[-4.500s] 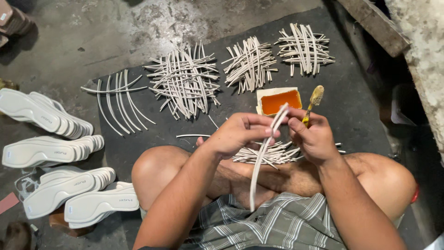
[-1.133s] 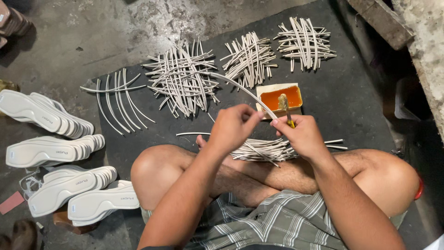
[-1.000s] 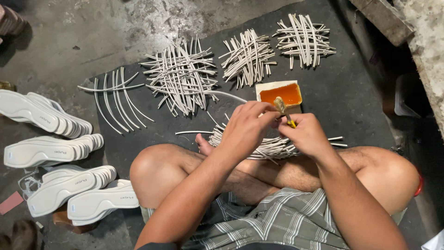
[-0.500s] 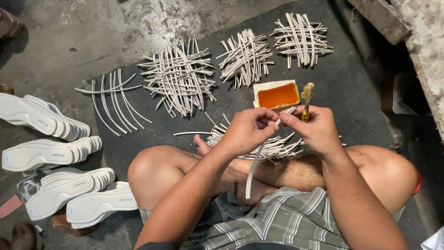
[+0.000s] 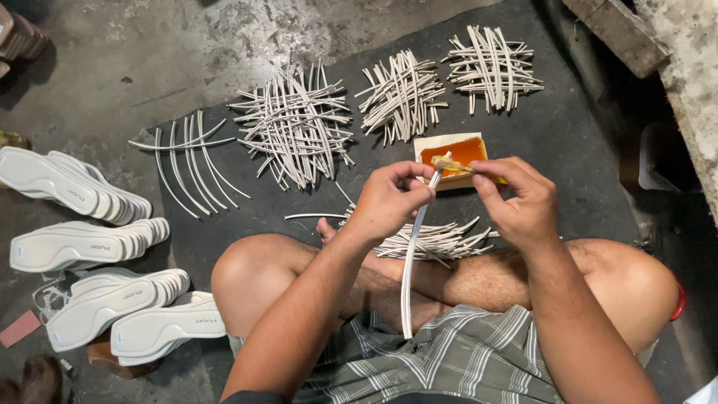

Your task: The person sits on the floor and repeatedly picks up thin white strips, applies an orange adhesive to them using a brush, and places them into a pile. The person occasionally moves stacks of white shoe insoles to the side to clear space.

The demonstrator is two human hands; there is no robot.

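My left hand (image 5: 389, 200) pinches the upper end of a long pale strip (image 5: 410, 262) that hangs down over my crossed legs. My right hand (image 5: 518, 202) holds a small brush (image 5: 449, 164) whose yellow, glue-wet tip rests on the top of that strip. Just behind both hands sits a small tray of orange glue (image 5: 458, 149). A loose heap of similar strips (image 5: 434, 241) lies on the dark mat in front of my shins.
Crossed piles of pale strips (image 5: 295, 123) (image 5: 404, 93) (image 5: 491, 67) lie across the dark mat (image 5: 568, 142), with a row of single curved strips (image 5: 187, 161) at left. Stacks of white shoe soles (image 5: 82, 243) sit on the concrete floor at left. A concrete ledge (image 5: 692, 82) runs along the right.
The brush went down into the glue tray and came back up. The strip, earlier swung out toward the piles, now hangs down again with the brush tip on its top end.
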